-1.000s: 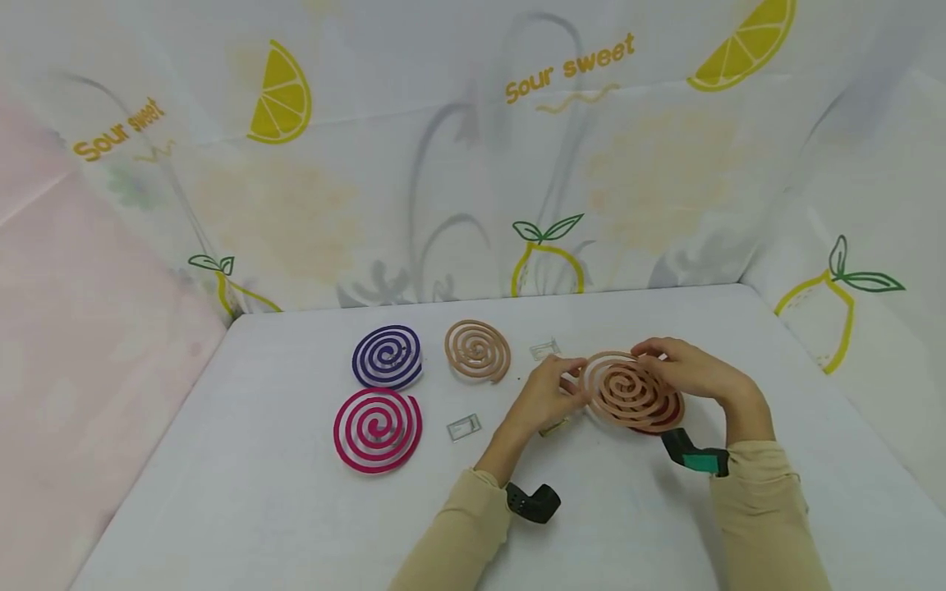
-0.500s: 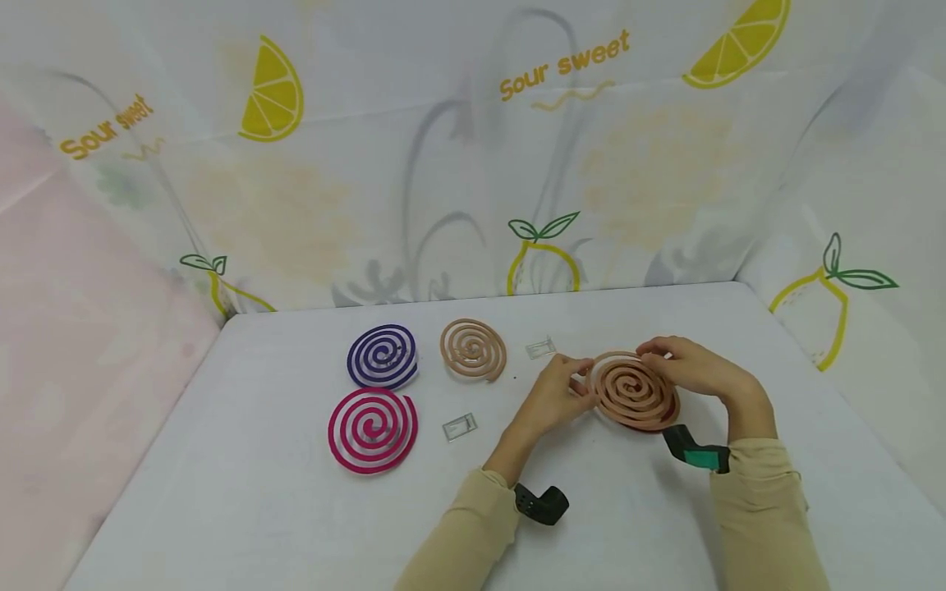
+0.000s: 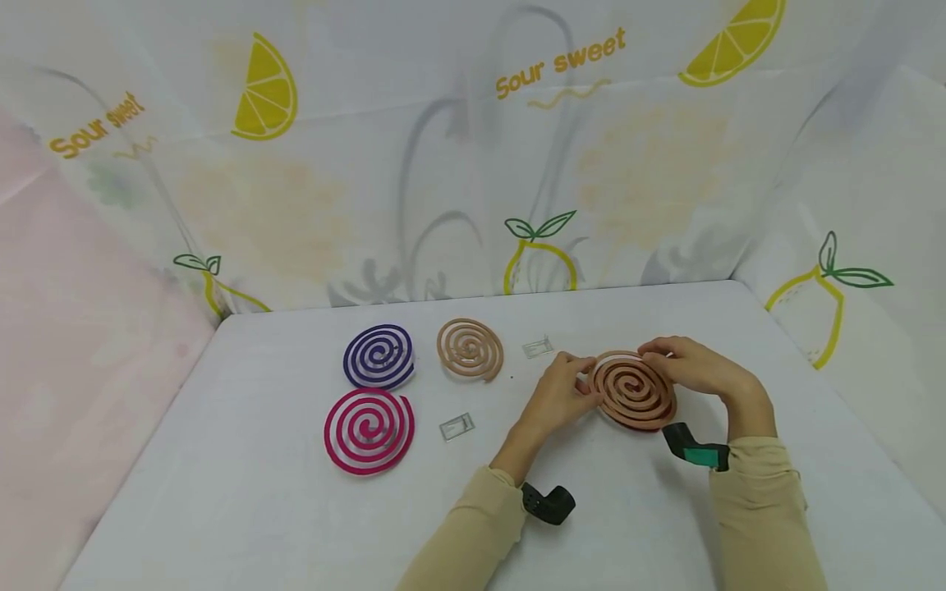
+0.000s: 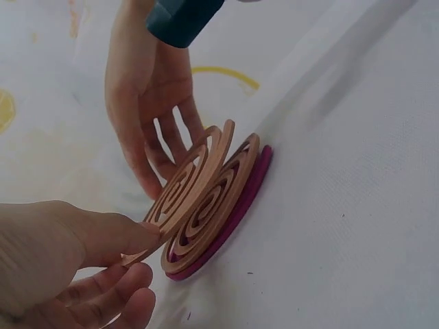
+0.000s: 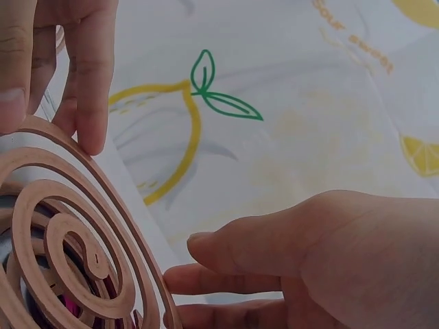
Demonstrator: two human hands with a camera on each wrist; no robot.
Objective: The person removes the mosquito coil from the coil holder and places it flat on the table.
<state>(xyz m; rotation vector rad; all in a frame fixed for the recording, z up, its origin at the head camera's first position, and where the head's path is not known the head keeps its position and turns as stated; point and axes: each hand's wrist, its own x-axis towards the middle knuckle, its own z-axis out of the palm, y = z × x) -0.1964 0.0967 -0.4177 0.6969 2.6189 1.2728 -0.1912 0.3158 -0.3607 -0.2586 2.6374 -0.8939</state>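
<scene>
My left hand [image 3: 557, 398] pinches the near-left rim of a tan mosquito coil [image 4: 199, 195], its thumb on top in the left wrist view. That coil is tilted above a second tan coil [image 4: 211, 236], which lies over a magenta coil [image 4: 255, 185]. Across from it, my right hand [image 3: 691, 365] touches the far rim. In the right wrist view its fingertips [image 5: 180, 279] meet the coil's edge, while the thumb stands apart from it. Most of the lower two coils is hidden in the head view.
Left of the hands lie a purple coil [image 3: 378, 356], a pink coil [image 3: 369, 425] and another tan coil [image 3: 469, 350]. Two small metal coil stands [image 3: 456, 426] rest on the white table [image 3: 259, 492]. A printed cloth [image 3: 355, 164] hangs behind.
The held tan coil has shifted right and come closer in line with the coils beneath, my left hand moving with it. My right hand stays near the same spot. The view has shifted slightly.
</scene>
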